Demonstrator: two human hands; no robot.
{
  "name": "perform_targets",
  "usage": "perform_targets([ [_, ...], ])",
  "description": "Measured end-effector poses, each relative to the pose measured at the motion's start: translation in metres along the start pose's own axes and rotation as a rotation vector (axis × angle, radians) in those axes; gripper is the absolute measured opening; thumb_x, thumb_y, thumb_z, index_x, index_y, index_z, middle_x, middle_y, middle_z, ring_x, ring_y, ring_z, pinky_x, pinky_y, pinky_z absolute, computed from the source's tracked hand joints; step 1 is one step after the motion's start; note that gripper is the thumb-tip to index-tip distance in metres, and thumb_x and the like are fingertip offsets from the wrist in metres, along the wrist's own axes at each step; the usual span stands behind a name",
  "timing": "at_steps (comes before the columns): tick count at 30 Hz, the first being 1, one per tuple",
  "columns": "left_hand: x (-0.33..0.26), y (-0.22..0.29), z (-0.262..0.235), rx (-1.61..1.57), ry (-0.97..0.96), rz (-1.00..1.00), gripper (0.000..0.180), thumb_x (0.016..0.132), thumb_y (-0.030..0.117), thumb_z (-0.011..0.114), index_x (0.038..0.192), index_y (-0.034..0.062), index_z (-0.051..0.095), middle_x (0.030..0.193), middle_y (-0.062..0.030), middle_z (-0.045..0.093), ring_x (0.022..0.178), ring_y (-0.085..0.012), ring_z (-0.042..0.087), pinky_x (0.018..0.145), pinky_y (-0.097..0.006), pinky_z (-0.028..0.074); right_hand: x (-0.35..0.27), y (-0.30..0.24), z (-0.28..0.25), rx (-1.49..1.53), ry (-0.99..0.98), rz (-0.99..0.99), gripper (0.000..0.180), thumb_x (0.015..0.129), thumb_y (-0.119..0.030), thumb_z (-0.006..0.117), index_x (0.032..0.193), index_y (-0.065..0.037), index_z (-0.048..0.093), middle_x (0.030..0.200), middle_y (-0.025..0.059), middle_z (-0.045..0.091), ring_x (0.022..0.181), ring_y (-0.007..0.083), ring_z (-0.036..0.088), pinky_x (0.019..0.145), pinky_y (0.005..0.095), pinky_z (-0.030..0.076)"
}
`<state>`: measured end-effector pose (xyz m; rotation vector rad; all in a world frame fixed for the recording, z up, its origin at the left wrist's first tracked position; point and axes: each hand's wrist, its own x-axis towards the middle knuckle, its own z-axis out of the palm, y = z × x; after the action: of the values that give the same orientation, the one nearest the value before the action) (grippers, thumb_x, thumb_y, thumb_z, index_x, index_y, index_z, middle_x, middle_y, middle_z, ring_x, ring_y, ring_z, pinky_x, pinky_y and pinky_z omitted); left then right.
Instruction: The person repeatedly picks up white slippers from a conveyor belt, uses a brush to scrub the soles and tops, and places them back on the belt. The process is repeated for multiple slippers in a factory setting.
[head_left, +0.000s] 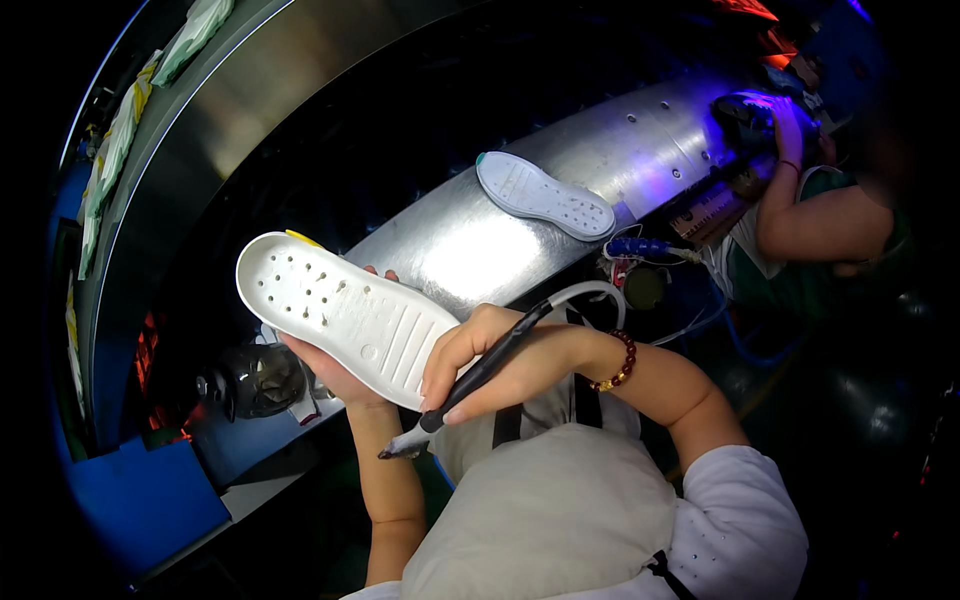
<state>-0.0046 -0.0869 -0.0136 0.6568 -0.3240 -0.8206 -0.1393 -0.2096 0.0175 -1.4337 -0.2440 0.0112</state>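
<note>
Left hand [330, 370], palm up with forearm raised, grips a white shoe sole [345, 315] from beneath. Right hand [490, 355], wrist bent inward, pinches a black pen-like tool [470, 385] against the sole's near edge.

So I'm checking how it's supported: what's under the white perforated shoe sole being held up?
The left hand cups the white perforated shoe sole from below; fingertips show past its far edge. The palm is covered by the sole.
</note>
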Motion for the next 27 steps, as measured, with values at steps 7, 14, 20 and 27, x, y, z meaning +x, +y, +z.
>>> perform_targets([
  [7,-0.002,0.000,0.006,0.039,0.139,0.007,0.074,0.076,0.067,0.012,0.126,0.0142,0.028,0.107,-0.0132,0.051,0.096,-0.0281,0.053,0.085,-0.044,0.042,0.007,0.017,0.004,-0.042,0.408,-0.021,0.017,0.067,0.000,0.064,0.084,0.000,0.062,0.086,0.0092,0.061,0.080,0.0125,0.057,0.072,0.0223,0.044],
  [14,-0.005,0.002,0.003,0.080,0.096,0.015,0.074,0.076,0.067,0.012,0.125,0.0138,0.029,0.107,-0.0139,0.050,0.095,-0.0301,0.053,0.083,-0.045,0.043,-0.001,0.015,-0.007,0.227,0.497,0.128,0.023,0.065,0.000,0.065,0.088,0.000,0.060,0.087,0.0108,0.061,0.083,0.0147,0.057,0.075,0.0243,0.044],
  [20,0.000,0.006,0.005,0.032,-0.024,0.024,0.078,0.075,0.068,0.010,0.128,0.0128,0.024,0.113,-0.0164,0.046,0.098,-0.0325,0.051,0.084,-0.047,0.042,-0.023,0.014,-0.010,0.106,0.155,-0.071,0.017,0.065,0.001,0.065,0.081,0.000,0.062,0.088,0.0109,0.060,0.083,0.0170,0.057,0.075,0.0261,0.045],
  [27,0.010,0.005,0.010,-0.046,-0.147,0.055,0.081,0.073,0.070,0.015,0.129,0.0125,0.022,0.119,-0.0210,0.039,0.106,-0.0382,0.043,0.086,-0.052,0.037,-0.033,0.022,-0.013,-0.221,0.266,-0.145,0.021,0.063,-0.004,0.068,0.084,-0.003,0.063,0.088,0.0071,0.057,0.087,0.0162,0.052,0.078,0.0276,0.042],
])
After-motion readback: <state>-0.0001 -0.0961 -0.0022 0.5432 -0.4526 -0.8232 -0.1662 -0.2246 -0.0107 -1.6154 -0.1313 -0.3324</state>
